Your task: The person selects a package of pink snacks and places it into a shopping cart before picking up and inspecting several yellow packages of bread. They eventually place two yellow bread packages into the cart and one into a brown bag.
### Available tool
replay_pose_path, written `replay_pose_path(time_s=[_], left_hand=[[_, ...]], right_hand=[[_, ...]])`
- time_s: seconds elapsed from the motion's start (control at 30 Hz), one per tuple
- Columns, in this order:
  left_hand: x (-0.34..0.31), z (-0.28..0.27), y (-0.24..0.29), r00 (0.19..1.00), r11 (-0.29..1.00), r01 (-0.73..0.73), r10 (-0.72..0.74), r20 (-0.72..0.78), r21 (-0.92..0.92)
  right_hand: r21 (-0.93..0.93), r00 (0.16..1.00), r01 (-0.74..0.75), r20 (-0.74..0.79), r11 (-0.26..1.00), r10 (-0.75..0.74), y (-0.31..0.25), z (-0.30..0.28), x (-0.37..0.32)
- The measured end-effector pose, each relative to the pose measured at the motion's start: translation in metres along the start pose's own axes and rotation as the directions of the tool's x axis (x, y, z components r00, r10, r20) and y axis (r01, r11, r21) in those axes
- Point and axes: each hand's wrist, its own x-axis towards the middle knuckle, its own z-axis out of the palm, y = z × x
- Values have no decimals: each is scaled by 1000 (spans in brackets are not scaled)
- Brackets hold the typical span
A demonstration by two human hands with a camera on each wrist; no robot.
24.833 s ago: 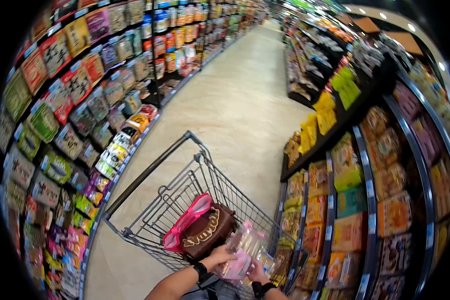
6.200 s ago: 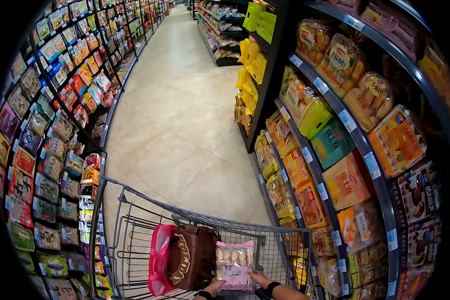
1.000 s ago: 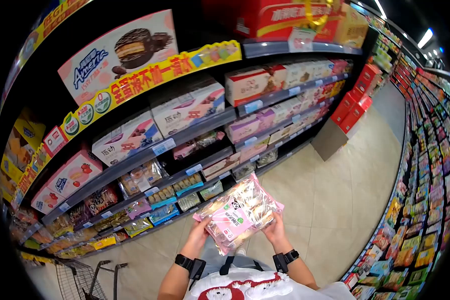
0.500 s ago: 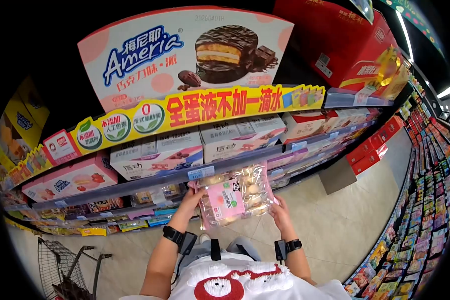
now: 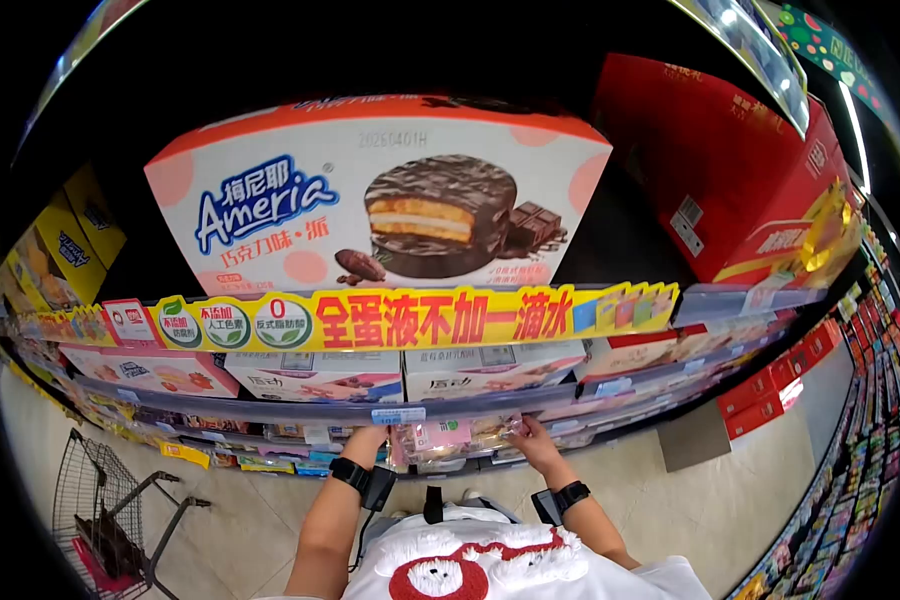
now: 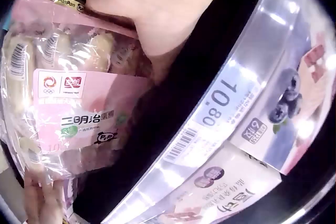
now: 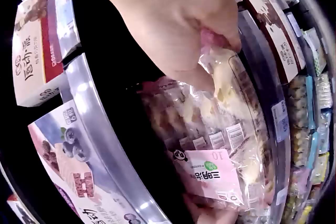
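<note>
A clear and pink bag of small wrapped sandwich breads [image 5: 455,437] is partly under the front edge of a shelf [image 5: 310,411], level in front of the body. My left hand [image 5: 368,440] pinches one end of it, and my right hand [image 5: 538,446] grips the other. In the left wrist view, the left hand [image 6: 152,11] overlaps the bag's pink edge, below a strip of gold tape. Seen from the right wrist, the right hand [image 7: 178,24] has a bag corner between thumb and fingers, and the pink label [image 7: 210,174] faces out.
Boxes of blueberry cakes [image 5: 495,372] line the shelf just above the bag. Higher up stand a chocolate pie box [image 5: 270,225] and a red gift box [image 5: 730,180]. A shopping cart [image 5: 120,510] holding a brown bag is at lower left; red boxes [image 5: 760,405] stand on the right.
The bread bag was in the cart earlier, then was held up before the body. Over the last second both hands have moved it forward and lower, in under the shelf edge.
</note>
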Motion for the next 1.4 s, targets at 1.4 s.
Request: replay_pose_path(time_s=[1.4], left_hand=[[-5,29,9,981,351,189,-100,-164,917]], right_hand=[[-239,979,187,-34,953,-200,56,9,56]])
